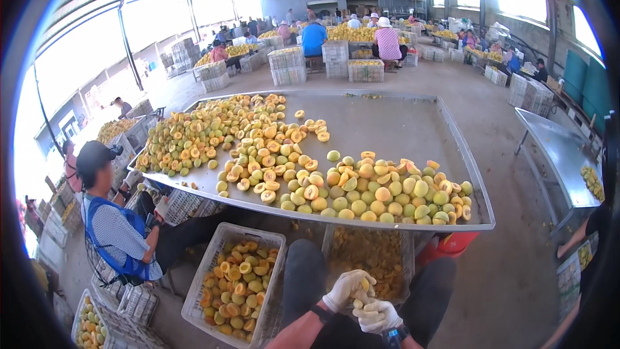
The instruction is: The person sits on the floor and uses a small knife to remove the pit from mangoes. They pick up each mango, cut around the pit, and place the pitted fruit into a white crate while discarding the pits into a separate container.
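In a white glove, my left hand point(349, 291) is raised between my knees, its fingers closed around a small yellow peach piece point(365, 284). Just below and to the right, touching it, my gloved right hand point(377, 316) has curled fingers; whether it grips anything cannot be made out. Behind both hands stands a crate of yellow-brown fruit pieces point(368, 252). Halved and whole yellow-green peaches point(382, 194) are heaped along the near edge of the metal table point(387, 121). To my left is a white plastic crate point(196, 295) holding peach halves point(237, 281).
A co-worker in a blue vest point(116, 232) sits at the left, gloved hands near crates. A red bucket point(448, 245) stands under the table's right end. At the right is another metal table point(557, 145). More crates point(138, 303) lie at lower left; several people work farther back.
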Demonstrator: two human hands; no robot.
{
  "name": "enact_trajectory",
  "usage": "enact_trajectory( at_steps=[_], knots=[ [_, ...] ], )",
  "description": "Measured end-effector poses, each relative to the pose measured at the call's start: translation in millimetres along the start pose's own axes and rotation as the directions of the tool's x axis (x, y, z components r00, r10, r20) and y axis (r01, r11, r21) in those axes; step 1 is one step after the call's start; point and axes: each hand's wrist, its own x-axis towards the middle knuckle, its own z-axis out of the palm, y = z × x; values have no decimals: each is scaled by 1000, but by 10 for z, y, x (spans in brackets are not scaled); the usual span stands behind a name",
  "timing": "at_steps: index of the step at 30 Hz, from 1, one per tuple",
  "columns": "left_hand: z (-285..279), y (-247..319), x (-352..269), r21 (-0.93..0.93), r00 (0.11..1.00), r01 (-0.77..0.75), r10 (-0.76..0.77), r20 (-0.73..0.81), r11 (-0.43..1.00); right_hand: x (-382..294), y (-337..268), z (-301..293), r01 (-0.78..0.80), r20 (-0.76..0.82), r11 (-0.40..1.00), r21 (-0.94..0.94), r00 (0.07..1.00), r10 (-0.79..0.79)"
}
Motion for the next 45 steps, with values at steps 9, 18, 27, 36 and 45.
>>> enact_trajectory(
  at_steps=[9,18,27,36,45],
  knots=[
    [238,193,314,-683,879,279,-466,-101,675,-59,-265,456,20,-224,894,-448,965,-134],
    [-309,622,211,527,743,-121,428,-514,841,6,-510,167,-823,-370,-546,-155,561,-741],
    [-1348,1010,-736,734,405,650,728,-553,196,118,-559,-157,-866,14,-436,-243,446,-895],
    [-189,1374,-355,996,707,78,703,-82,38,144,-570,58,-608,322,-638,-473,555,-767],
    [85,212,385,853,979,25,159,-126,521,-32,-636,433,-472,324,-701,-535,651,-686]
  ],
)
